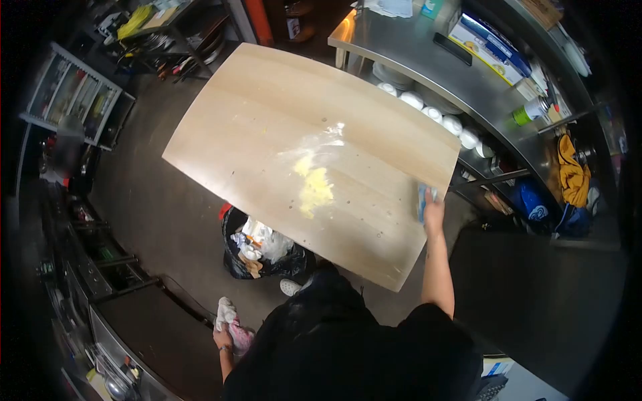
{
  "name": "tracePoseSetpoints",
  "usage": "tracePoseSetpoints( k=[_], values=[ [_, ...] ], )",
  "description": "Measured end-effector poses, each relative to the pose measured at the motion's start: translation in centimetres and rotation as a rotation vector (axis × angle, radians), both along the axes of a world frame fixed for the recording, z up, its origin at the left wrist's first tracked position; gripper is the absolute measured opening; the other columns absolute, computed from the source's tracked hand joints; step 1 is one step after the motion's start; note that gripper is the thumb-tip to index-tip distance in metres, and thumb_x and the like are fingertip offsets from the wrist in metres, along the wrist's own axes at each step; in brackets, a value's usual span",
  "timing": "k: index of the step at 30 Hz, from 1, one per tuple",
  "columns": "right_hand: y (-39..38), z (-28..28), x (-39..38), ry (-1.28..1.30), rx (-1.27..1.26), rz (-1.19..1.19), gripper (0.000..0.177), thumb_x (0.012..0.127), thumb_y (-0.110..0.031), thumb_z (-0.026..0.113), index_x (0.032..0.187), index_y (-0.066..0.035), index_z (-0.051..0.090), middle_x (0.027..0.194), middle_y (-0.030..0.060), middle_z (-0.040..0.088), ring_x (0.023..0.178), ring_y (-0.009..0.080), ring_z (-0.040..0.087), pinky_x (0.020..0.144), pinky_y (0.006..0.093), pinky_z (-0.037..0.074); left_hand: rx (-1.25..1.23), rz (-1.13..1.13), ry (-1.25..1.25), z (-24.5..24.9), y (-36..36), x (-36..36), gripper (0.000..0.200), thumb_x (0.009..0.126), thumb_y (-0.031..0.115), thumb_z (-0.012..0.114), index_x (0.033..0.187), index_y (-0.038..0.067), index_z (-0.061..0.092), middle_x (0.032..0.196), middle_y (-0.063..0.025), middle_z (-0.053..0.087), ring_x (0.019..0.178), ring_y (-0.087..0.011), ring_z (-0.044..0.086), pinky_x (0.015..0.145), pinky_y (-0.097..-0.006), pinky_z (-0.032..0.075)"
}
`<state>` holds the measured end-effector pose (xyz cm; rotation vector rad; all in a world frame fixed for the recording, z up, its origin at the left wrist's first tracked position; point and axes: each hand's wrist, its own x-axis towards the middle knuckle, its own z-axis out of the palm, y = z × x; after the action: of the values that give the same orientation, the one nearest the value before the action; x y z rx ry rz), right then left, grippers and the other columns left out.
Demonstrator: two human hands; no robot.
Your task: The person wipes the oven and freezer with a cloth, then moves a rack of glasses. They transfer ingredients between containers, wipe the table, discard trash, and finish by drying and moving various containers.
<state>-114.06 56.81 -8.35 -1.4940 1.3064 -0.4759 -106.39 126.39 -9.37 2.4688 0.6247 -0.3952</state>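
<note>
The person's right hand (pixel 434 214) grips a blue thing (pixel 422 202), too blurred for me to name, over the right end of the pale wooden surface (pixel 254 87). Their left hand (pixel 223 337) is closed around a pink-and-white cloth (pixel 231 318), down at their side, well apart from the wood. Near the middle I see a yellow mess (pixel 315 187) with a whitish smear (pixel 329 137) just beside it; by the near edge stands a rubbish bin (pixel 233 259).

This looks like a working kitchen, probably a commercial one: a stainless-steel counter (pixel 481 87) stands at two o'clock with rounded white crockery (pixel 411 100) shelved beneath, shiny round metalware (pixel 116 386) sits between seven and eight, and the pale wooden tabletop (pixel 267 87) at centre carries yellow crumbs (pixel 315 187) and powdery white smears (pixel 328 138).
</note>
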Motion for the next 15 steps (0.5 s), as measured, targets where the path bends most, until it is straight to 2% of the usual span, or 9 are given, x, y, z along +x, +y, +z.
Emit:
tracePoseSetpoints(
  k=[2,4,6,8,10,11,12,15],
  values=[
    [3.9,-8.7,-1.4,-0.037,0.167,-0.169,0.029,0.088,-0.029,0.051,0.096,-0.002,0.058,0.069,0.0006,0.056,0.055,0.0095,0.05,0.049,0.0262,0.039,-0.041,0.007,0.017,0.2,-0.1,-0.9,0.045,0.076,0.025,0.056,0.11,-0.005,0.054,0.098,-0.0238,0.061,0.095,-0.0337,0.058,0.082,-0.0369,0.043],
    [11.8,-13.9,1.9,0.076,-0.203,-0.254,0.027,0.087,-0.028,0.052,0.1,-0.005,0.056,0.071,0.0016,0.056,0.056,0.0092,0.049,0.048,0.0271,0.039,0.014,0.013,0.035,0.0,0.1,-1.5,0.045,0.076,0.026,0.056,0.11,-0.005,0.054,0.098,-0.024,0.06,0.096,-0.0341,0.058,0.082,-0.0373,0.043],
    [16.8,-9.3,8.5,-0.023,-0.035,-0.197,0.038,0.087,-0.028,0.05,0.11,0.003,0.052,0.102,0.0179,0.06,0.094,0.0277,0.057,0.084,0.0355,0.042,0.074,0.021,0.053,-0.6,1.1,-2.0,0.045,0.076,0.026,0.057,0.109,-0.005,0.054,0.098,-0.0242,0.06,0.096,-0.0344,0.057,0.082,-0.0378,0.043],
    [18.5,-9.6,15.4,-0.106,0.084,-0.228,0.04,0.087,-0.03,0.049,0.108,0.004,0.053,0.102,0.0193,0.06,0.094,0.0306,0.056,0.084,0.0363,0.041,0.143,0.005,0.059,-1.6,2.2,-2.3,0.045,0.076,0.027,0.057,0.109,-0.004,0.055,0.098,-0.0249,0.06,0.096,-0.0361,0.057,0.081,-0.0388,0.043],
    [19.6,-11.4,22.3,-0.133,-0.109,-0.245,0.038,0.087,-0.029,0.05,0.105,0.005,0.054,0.1,0.0201,0.06,0.093,0.0322,0.056,0.083,0.0365,0.041,0.107,-0.005,0.095,-0.5,1.5,-1.6,0.046,0.076,0.028,0.057,0.109,-0.003,0.055,0.099,-0.0253,0.059,0.097,-0.0368,0.056,0.082,-0.0393,0.043],
    [19.4,-9.3,23.8,-0.284,0.094,-0.162,0.036,0.087,-0.026,0.051,0.104,0.006,0.054,0.1,0.0194,0.06,0.09,0.0291,0.056,0.081,0.035,0.042,0.074,-0.027,0.124,-0.1,1.4,-1.3,0.046,0.075,0.029,0.057,0.11,-0.002,0.054,0.101,-0.0256,0.059,0.098,-0.0375,0.055,0.082,-0.0397,0.042],
    [18.7,-7.0,24.1,-0.347,0.188,-0.201,0.036,0.086,-0.025,0.052,0.104,0.007,0.054,0.099,0.0178,0.06,0.088,0.0263,0.057,0.079,0.0341,0.043,0.065,-0.032,0.14,-1.6,3.1,-1.1,0.047,0.076,0.03,0.057,0.112,0.0,0.054,0.102,-0.026,0.058,0.1,-0.0382,0.054,0.083,-0.0401,0.042],
    [15.5,-1.2,19.5,-0.409,0.379,-0.23,0.033,0.085,-0.023,0.055,0.101,0.006,0.057,0.095,0.0129,0.062,0.079,0.0189,0.057,0.072,0.0318,0.045,0.124,-0.041,0.093,0.3,2.4,-0.1,0.048,0.076,0.031,0.056,0.113,0.0,0.053,0.102,-0.0263,0.057,0.1,-0.0385,0.054,0.084,-0.0404,0.041]
  ],
)
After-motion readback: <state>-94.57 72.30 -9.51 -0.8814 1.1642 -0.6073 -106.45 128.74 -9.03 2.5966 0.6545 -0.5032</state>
